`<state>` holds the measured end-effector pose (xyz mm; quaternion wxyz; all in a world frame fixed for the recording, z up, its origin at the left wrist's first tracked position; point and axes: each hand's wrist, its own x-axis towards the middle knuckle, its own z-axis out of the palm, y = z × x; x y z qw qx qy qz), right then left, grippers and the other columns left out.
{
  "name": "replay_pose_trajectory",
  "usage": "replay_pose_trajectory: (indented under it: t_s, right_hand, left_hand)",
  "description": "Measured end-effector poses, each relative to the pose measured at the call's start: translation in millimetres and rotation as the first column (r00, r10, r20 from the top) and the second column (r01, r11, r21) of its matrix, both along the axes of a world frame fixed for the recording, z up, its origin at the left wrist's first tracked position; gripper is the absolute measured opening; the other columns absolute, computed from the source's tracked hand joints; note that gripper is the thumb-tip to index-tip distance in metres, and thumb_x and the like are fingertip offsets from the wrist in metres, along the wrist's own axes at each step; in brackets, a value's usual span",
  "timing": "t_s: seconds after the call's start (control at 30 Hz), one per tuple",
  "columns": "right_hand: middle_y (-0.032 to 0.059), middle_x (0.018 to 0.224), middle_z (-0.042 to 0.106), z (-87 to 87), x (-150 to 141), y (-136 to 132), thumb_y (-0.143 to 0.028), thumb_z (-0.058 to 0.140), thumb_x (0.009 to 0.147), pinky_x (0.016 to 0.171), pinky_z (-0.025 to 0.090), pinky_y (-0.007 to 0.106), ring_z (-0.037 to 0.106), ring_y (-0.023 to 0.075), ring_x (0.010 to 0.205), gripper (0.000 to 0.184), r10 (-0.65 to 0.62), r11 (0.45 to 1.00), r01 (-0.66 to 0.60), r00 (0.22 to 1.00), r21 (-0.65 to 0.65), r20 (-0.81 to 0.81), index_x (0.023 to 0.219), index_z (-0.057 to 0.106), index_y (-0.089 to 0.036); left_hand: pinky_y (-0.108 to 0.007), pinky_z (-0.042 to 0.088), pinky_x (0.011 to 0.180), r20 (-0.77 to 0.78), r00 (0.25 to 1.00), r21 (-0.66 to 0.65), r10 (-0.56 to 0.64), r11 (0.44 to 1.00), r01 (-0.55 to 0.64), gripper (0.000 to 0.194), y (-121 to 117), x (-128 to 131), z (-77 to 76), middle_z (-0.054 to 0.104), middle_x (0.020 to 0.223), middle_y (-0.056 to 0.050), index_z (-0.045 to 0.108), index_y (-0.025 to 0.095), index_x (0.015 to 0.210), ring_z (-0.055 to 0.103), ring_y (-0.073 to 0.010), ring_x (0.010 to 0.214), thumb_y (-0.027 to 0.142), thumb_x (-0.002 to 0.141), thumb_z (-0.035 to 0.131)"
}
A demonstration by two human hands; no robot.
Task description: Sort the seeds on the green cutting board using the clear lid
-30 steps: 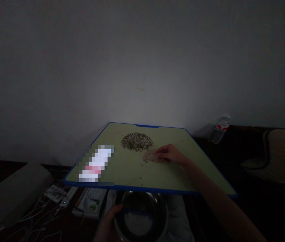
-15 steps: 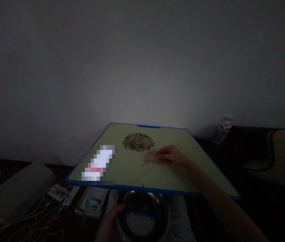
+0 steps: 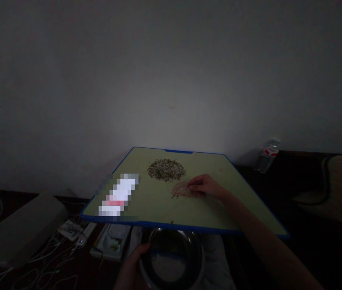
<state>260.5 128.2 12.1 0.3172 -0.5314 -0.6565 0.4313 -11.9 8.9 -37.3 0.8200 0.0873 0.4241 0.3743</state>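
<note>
Between the fingertips of my right hand [image 3: 205, 186] is a clear protractor [image 3: 179, 189] with reddish markings, held low over the pale green board [image 3: 149, 205]. Several small dark grains [image 3: 175, 197] lie at the protractor's near edge. Behind it spreads a pile of small mixed grains [image 3: 166, 169], dark and light. Below the board's near edge, my left hand [image 3: 134, 262] grips the rim of a shiny metal bowl [image 3: 172, 257]; its thumb rests over the rim. The bowl's inside is dim, and I cannot make out any contents.
A blurred-out bright phone-like object [image 3: 118, 197] lies on the board's left side. A plastic bottle [image 3: 268, 156] with a red and white label leans by the wall at right. Tangled white cables [image 3: 50, 251], a grey box [image 3: 22, 229] and a white tray [image 3: 110, 241] are at lower left.
A few dark grains beside the protractor have shifted slightly toward me and now lie just off its near edge. Both hands and the bowl stay almost in place.
</note>
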Motion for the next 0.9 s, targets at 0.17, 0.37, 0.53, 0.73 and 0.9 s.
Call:
replay_pose_trajectory:
  t_s: [0.17, 0.37, 0.53, 0.73, 0.9]
  right_hand:
    - [-0.0021, 0.045, 0.053, -0.1, 0, 0, -0.036, 0.064, 0.062, 0.035, 0.030, 0.018, 0.042, 0.0060, 0.036, 0.035, 0.013, 1.000, -0.013, 1.000, 0.007, -0.019, 0.085, 0.066, -0.010]
    - [-0.0010, 0.047, 0.055, 2.8, -1, -2, -0.036, 0.064, 0.063, 0.036, 0.031, 0.019, 0.043, 0.0064, 0.037, 0.032, 0.013, 1.000, -0.013, 1.000, 0.013, -0.008, 0.082, 0.066, -0.010]
    - [-0.0010, 0.046, 0.054, 7.0, 10, -3, -0.035, 0.064, 0.062, 0.036, 0.031, 0.019, 0.044, 0.0067, 0.037, 0.031, -0.021, 1.000, 0.021, 1.000, -0.009, 0.016, 0.079, 0.065, -0.010]
    - [-0.0001, 0.048, 0.056, 6.4, 26, -3, -0.035, 0.064, 0.062, 0.037, 0.033, 0.019, 0.048, 0.0081, 0.039, 0.029, 0.016, 0.999, -0.012, 0.997, -0.052, 0.076, 0.078, 0.064, -0.011]
    - [-0.0004, 0.048, 0.056, 1.8, 29, -3, -0.036, 0.064, 0.061, 0.037, 0.035, 0.019, 0.047, 0.0078, 0.038, 0.028, 0.055, 0.993, -0.045, 0.995, -0.111, 0.086, 0.076, 0.062, -0.012]
  left_hand:
    - [-0.030, 0.043, 0.064, 0.024, 1.000, 0.003, -0.004, 1.000, 0.004, 0.019, 0, 1, 6.3, 0.070, 0.055, -0.005, 0.068, 0.012, 0.060, 0.064, -0.0213, 0.060, 0.025, 0.067, 0.057]
    - [-0.029, 0.044, 0.061, 0.026, 1.000, 0.007, 0.017, 1.000, -0.017, 0.020, -1, 3, 6.8, 0.070, 0.053, -0.006, 0.068, 0.012, 0.056, 0.063, -0.0193, 0.055, 0.023, 0.068, 0.055]
    - [-0.029, 0.043, 0.062, 0.017, 1.000, 0.009, 0.011, 1.000, -0.011, 0.019, 0, 1, -1.2, 0.070, 0.055, -0.005, 0.068, 0.013, 0.058, 0.063, -0.0198, 0.057, 0.024, 0.068, 0.056]
    - [-0.031, 0.044, 0.070, 0.136, 0.991, 0.014, -0.004, 1.000, 0.002, 0.026, 4, 1, -14.5, 0.071, 0.063, -0.010, 0.070, 0.008, 0.071, 0.065, -0.0222, 0.066, 0.026, 0.069, 0.053]
    - [-0.032, 0.043, 0.067, 0.058, 0.998, 0.031, 0.016, 0.999, -0.018, 0.022, 2, 2, -20.3, 0.070, 0.059, -0.006, 0.067, 0.012, 0.068, 0.063, -0.0208, 0.061, 0.030, 0.070, 0.054]
